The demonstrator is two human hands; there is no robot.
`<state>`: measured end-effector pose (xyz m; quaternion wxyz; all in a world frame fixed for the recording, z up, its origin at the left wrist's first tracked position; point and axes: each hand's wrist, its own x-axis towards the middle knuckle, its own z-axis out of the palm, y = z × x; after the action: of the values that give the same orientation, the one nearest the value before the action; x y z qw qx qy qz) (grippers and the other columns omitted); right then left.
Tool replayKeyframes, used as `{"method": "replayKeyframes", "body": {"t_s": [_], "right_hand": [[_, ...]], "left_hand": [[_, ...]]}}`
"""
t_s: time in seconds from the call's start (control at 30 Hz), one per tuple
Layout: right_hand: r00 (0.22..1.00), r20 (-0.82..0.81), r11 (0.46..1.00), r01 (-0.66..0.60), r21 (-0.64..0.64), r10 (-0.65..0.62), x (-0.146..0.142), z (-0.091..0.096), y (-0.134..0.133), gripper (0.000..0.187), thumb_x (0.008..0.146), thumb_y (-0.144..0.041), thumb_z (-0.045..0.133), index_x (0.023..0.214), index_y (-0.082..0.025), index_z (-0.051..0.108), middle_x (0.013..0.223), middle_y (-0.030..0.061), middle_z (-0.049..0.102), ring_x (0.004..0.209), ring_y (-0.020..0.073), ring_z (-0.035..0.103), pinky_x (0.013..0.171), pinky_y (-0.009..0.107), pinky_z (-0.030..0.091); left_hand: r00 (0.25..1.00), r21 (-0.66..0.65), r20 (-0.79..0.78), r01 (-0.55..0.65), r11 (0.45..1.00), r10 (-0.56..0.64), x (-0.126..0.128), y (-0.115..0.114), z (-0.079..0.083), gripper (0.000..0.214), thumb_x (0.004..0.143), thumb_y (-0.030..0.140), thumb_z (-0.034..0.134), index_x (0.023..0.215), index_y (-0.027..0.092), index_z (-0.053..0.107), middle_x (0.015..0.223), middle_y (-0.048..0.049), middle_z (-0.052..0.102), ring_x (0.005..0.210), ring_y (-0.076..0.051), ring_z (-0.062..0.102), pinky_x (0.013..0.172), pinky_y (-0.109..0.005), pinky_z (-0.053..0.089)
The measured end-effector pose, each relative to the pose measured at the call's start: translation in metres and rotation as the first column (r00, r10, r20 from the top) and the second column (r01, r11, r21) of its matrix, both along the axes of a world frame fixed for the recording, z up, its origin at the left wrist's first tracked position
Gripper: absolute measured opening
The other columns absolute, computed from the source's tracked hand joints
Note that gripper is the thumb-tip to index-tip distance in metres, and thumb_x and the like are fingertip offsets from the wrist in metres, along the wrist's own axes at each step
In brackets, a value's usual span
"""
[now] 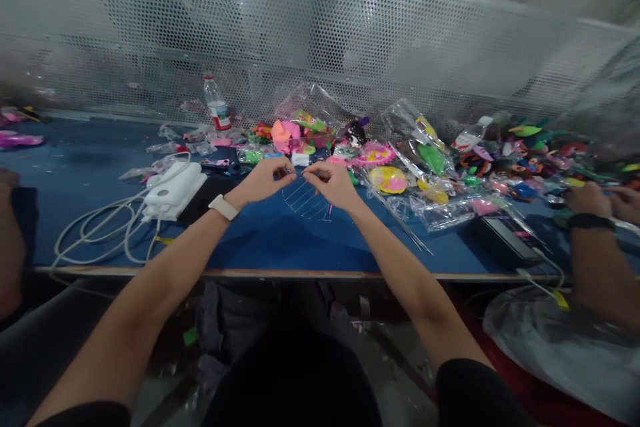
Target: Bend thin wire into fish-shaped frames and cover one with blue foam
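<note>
My left hand (267,179), with a pale watch band on the wrist, is closed in a pinch above the blue table. Facing it a short gap away, my right hand (334,180) pinches too, thumb against fingertips. Whatever the fingertips hold is too small or thin to make out. Just below and between the hands is a rounded pattern of thin white lines (303,203); I cannot tell whether it is drawn on the table or made of thread. A small white piece (301,159) lies right behind the fingertips.
Colourful soft pieces and clear plastic bags (430,157) are heaped along the perforated metal screen (310,27). A white power adapter (173,192) with coiled cable lies left, thin rods (403,223) and a black box (505,240) right. Another person's hand (590,200) works at far right.
</note>
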<state>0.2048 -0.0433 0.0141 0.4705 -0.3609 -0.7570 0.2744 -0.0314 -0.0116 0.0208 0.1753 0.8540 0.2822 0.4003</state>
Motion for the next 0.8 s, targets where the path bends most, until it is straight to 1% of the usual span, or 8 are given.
{"method": "replayKeyframes", "body": {"t_s": [0.13,0.3,0.43,0.53,0.6,0.7,0.73,0.8], "right_hand": [[0.999,0.031,0.998,0.021,0.067,-0.023,0.000,0.003,-0.004,0.026,0.097,-0.046,0.072,0.097,-0.022,0.081,0.089,0.0055,0.079,0.059,0.0161,0.065,0.054,0.031,0.051],[0.997,0.038,0.989,0.055,0.135,-0.060,0.002,0.001,-0.002,0.026,0.100,-0.048,0.072,0.101,-0.024,0.081,0.093,0.0053,0.077,0.058,0.0147,0.064,0.054,0.030,0.052],[0.999,-0.010,0.991,0.035,0.133,-0.034,0.001,-0.001,0.001,0.029,0.099,-0.050,0.074,0.098,-0.022,0.080,0.098,0.0059,0.074,0.060,0.0135,0.067,0.057,0.030,0.054],[0.999,-0.048,0.995,0.028,0.091,-0.024,-0.001,-0.001,0.002,0.030,0.095,-0.051,0.076,0.094,-0.021,0.080,0.089,0.0052,0.074,0.066,0.0165,0.070,0.058,0.030,0.054],[0.996,-0.083,1.000,0.019,0.000,-0.019,-0.001,0.000,0.002,0.032,0.092,-0.053,0.078,0.092,-0.021,0.079,0.082,0.0045,0.074,0.066,0.0182,0.071,0.056,0.030,0.053],[0.987,-0.158,0.988,-0.012,-0.154,-0.012,-0.001,0.003,0.000,0.035,0.088,-0.055,0.080,0.090,-0.021,0.078,0.077,0.0035,0.073,0.060,0.0188,0.070,0.050,0.029,0.050],[0.985,-0.174,0.985,-0.017,-0.173,-0.014,-0.001,0.004,0.000,0.035,0.087,-0.056,0.081,0.089,-0.021,0.078,0.076,0.0034,0.072,0.059,0.0188,0.069,0.048,0.029,0.049],[0.984,-0.178,0.988,-0.013,-0.157,-0.016,0.000,0.005,-0.001,0.035,0.086,-0.056,0.082,0.088,-0.021,0.078,0.076,0.0037,0.073,0.058,0.0185,0.068,0.048,0.030,0.050]], "left_hand": [[0.999,-0.054,0.003,0.039,0.998,-0.039,0.000,0.000,0.000,0.019,0.098,0.040,0.068,0.087,0.024,0.067,0.073,-0.0008,0.066,0.062,-0.015,0.058,0.061,-0.032,0.047],[0.989,-0.169,0.109,0.118,0.979,-0.101,0.002,-0.003,0.001,0.028,0.101,0.046,0.068,0.084,0.024,0.065,0.060,0.0013,0.060,0.054,-0.015,0.057,0.056,-0.032,0.048],[0.986,-0.183,0.150,0.097,0.978,-0.070,0.006,-0.004,0.001,0.032,0.103,0.047,0.067,0.081,0.023,0.064,0.058,0.0016,0.058,0.051,-0.014,0.053,0.054,-0.031,0.044],[0.984,-0.169,0.177,0.052,0.984,-0.022,0.010,-0.005,-0.001,0.030,0.101,0.045,0.069,0.082,0.022,0.065,0.060,0.0017,0.058,0.052,-0.013,0.051,0.055,-0.031,0.042],[0.981,-0.167,0.193,0.019,0.986,0.014,0.013,-0.008,-0.002,0.028,0.100,0.043,0.069,0.084,0.021,0.065,0.062,0.0015,0.059,0.055,-0.014,0.052,0.057,-0.030,0.043],[0.976,-0.180,0.212,-0.020,0.983,0.059,0.019,-0.013,-0.004,0.026,0.102,0.042,0.067,0.087,0.020,0.064,0.063,0.0019,0.058,0.057,-0.013,0.053,0.057,-0.029,0.043],[0.974,-0.187,0.218,-0.025,0.982,0.066,0.021,-0.014,-0.005,0.026,0.102,0.041,0.067,0.088,0.020,0.063,0.064,0.0021,0.058,0.056,-0.013,0.053,0.057,-0.028,0.042],[0.968,-0.217,0.242,-0.011,0.976,0.064,0.024,-0.015,-0.007,0.023,0.103,0.039,0.066,0.090,0.021,0.062,0.064,0.0025,0.057,0.054,-0.012,0.053,0.055,-0.028,0.043]]}}
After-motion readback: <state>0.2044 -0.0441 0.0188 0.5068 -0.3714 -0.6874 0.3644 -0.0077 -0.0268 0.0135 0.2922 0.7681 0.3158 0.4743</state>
